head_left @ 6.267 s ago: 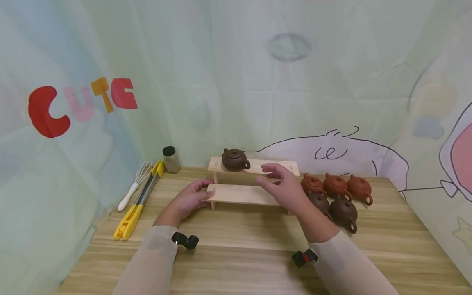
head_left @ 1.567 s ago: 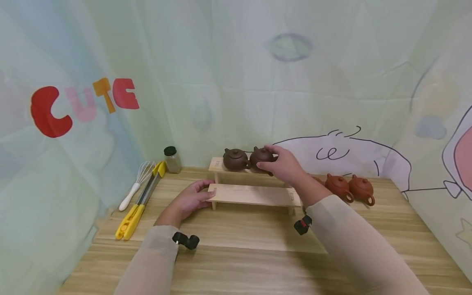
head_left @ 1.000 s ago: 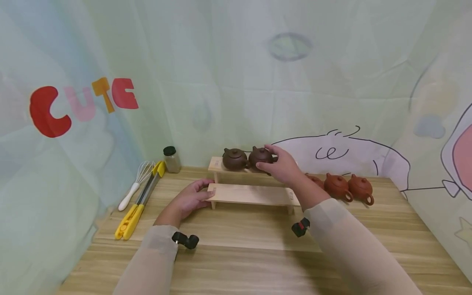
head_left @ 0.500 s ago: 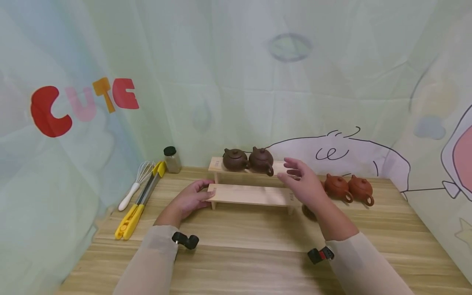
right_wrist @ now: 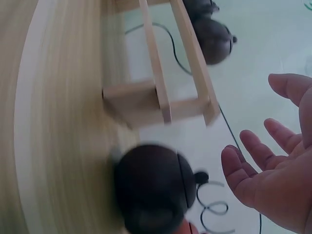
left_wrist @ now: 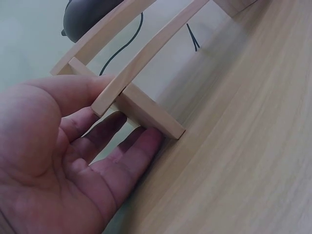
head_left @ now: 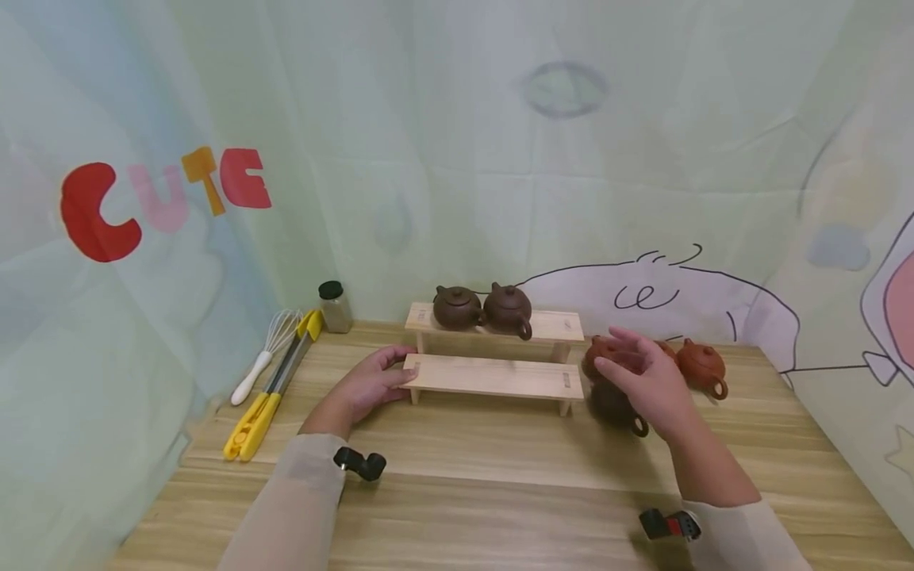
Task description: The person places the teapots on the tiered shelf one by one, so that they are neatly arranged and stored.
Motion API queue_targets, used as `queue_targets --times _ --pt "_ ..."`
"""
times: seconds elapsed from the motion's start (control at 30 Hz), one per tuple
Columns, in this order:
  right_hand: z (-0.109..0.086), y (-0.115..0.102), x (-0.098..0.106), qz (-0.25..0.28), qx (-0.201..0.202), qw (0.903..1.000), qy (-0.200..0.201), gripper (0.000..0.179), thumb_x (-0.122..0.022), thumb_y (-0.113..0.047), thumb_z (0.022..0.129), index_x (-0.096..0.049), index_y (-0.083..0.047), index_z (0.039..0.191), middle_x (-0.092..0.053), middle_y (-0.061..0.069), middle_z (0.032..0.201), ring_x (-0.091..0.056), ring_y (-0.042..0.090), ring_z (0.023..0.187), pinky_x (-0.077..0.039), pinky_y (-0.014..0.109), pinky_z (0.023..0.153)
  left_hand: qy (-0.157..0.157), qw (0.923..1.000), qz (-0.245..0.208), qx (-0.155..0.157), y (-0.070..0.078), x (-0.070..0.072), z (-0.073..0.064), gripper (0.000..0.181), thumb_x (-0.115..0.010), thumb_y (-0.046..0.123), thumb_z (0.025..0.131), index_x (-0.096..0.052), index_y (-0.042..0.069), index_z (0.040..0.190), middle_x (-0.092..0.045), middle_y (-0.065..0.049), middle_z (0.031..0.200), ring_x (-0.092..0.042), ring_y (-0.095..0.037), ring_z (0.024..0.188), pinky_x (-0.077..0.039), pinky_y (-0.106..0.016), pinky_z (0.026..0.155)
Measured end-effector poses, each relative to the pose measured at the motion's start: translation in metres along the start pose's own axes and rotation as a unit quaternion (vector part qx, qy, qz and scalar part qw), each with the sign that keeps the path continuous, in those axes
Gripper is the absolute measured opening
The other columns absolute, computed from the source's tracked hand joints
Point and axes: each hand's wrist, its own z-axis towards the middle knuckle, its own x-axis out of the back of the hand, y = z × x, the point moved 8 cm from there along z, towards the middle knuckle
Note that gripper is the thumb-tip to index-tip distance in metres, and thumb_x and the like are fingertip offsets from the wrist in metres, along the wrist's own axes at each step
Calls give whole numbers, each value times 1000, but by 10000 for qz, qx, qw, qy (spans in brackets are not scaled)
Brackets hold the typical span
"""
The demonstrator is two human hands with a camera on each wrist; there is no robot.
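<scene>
A two-tier wooden stand [head_left: 493, 377] stands on the table, and my left hand [head_left: 373, 386] grips the left end of its lower board. In the left wrist view the thumb lies on the board [left_wrist: 146, 53] and the fingers are against its leg. Two dark brown teapots, a left one [head_left: 457, 309] and a right one [head_left: 507, 309], sit side by side on the upper board. My right hand [head_left: 651, 385], fingers spread and holding nothing, hovers over another dark teapot [right_wrist: 151, 183] on the table, partly hiding it in the head view.
Behind the right hand are reddish-brown teapots, one at the left [head_left: 597, 357], one at the right [head_left: 702, 365], and one mostly covered between them. At the left lie a whisk [head_left: 267, 353] and yellow-handled tongs [head_left: 274, 385], beside a black-lidded jar [head_left: 334, 308].
A second dark teapot has come from the table onto the upper board. My right hand has let go of it and moved right, over the remaining teapots. The left hand has stayed on the stand.
</scene>
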Motion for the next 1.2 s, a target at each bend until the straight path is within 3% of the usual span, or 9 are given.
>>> queue_targets --times 0.23,0.3,0.47,0.63,0.8,1.0,1.2 --pt "-3 22 26 -262 -148 9995 51 74 -70 -52 101 -45 -16 162 -55 19 157 -56 39 141 -55 40 104 68 9999 -71 53 2 0 -2 59 -64 16 107 -41 4 160 -39 -20 167 -60 -31 137 -51 -53 118" --pt "-1 31 31 -243 -185 9995 35 73 -70 -50 102 -45 -17 162 -55 19 157 -56 38 140 -55 29 99 65 9999 -72 28 3 0 -2 58 -64 16 108 -41 4 160 -39 -20 167 -60 -30 136 -51 -53 118" --pt "4 49 29 -206 -288 9990 -257 76 -74 -48 100 -47 -10 159 -56 21 155 -57 35 137 -51 14 88 29 10000 -48 -20 2 0 -2 59 -64 18 108 -41 4 160 -39 -20 167 -60 -29 136 -51 -53 119" --pt "5 60 17 -454 -345 9963 -642 77 -78 -46 98 -49 -7 156 -56 22 154 -58 37 135 -55 30 97 27 10000 -24 33 1 -1 -2 59 -66 19 107 -42 6 160 -41 -20 166 -60 -31 138 -51 -53 119" --pt "5 68 12 -533 -461 9945 -770 77 -78 -48 97 -50 -7 155 -56 24 155 -58 41 137 -54 49 107 61 9999 -41 96 -1 1 -3 59 -66 18 106 -43 7 159 -42 -18 166 -60 -32 138 -53 -51 117" --pt "5 73 8 -628 -449 9924 -960 78 -82 -44 95 -51 -5 155 -57 26 151 -59 41 133 -58 46 103 11 10000 -71 50 -1 0 -3 58 -66 19 106 -44 6 158 -41 -18 166 -60 -31 137 -55 -48 115" --pt "5 75 1 -819 -340 9896 -1133 85 -86 -37 91 -47 -1 157 -51 31 155 -57 47 136 -59 51 103 -23 9999 -92 49 -1 0 -2 59 -67 20 106 -44 6 158 -39 -17 168 -59 -30 138 -56 -46 114"
